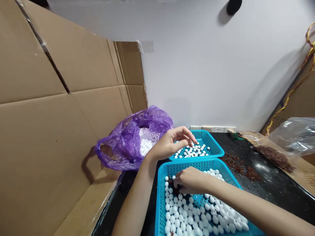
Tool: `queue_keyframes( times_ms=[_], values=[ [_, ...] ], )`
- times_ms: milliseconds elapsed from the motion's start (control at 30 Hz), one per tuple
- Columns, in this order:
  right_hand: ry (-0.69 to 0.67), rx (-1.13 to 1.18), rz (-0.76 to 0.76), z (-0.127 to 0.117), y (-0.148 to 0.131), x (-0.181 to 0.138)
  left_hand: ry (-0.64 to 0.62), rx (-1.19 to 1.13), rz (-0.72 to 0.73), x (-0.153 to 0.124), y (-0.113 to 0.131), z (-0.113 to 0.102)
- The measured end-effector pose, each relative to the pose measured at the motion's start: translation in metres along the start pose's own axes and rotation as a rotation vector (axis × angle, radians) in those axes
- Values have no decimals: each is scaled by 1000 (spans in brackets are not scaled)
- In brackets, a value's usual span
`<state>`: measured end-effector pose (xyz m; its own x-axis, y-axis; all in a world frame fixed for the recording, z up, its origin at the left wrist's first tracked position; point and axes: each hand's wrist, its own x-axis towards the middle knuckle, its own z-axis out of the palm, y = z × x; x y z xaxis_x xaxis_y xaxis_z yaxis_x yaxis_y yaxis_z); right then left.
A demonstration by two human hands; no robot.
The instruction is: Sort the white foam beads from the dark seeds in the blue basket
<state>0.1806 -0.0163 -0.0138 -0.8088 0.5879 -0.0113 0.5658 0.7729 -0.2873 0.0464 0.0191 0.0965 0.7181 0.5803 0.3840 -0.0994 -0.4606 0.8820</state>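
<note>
My left hand point(173, 141): wrist bent, thumb apart from fingers, above rear basket point(206, 135) | My right hand point(193, 180): palm down among white balls point(182, 218), front basket point(160, 196); fingertips obscured, grip undeterminable | Near rim: cut off

Cardboard panels point(49, 137) beside a white wall point(197, 72), yellow cord point(286, 104) at right.

Left hand point(176, 141): hung by the far blue basket point(216, 147).
Right hand point(190, 180): was inside the near basket point(158, 203) — among white balls point(183, 226).
Purple bag point(128, 141): lay open — left.
</note>
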Motion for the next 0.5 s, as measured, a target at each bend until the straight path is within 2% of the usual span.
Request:
queue_keyframes(
  times_ms=[167,300,400,500],
  values=[
    [-70,0,20,1,1,9,-179,98,-63,-8,12,-6],
    [-68,101,35,2,4,10,-263,330,-71,-11,17,-5],
    [41,250,70,10,8,8,-466,489,-101,-16,16,6],
    [289,446,172,21,11,4,-639,564,-170,-22,13,21]
  ],
)
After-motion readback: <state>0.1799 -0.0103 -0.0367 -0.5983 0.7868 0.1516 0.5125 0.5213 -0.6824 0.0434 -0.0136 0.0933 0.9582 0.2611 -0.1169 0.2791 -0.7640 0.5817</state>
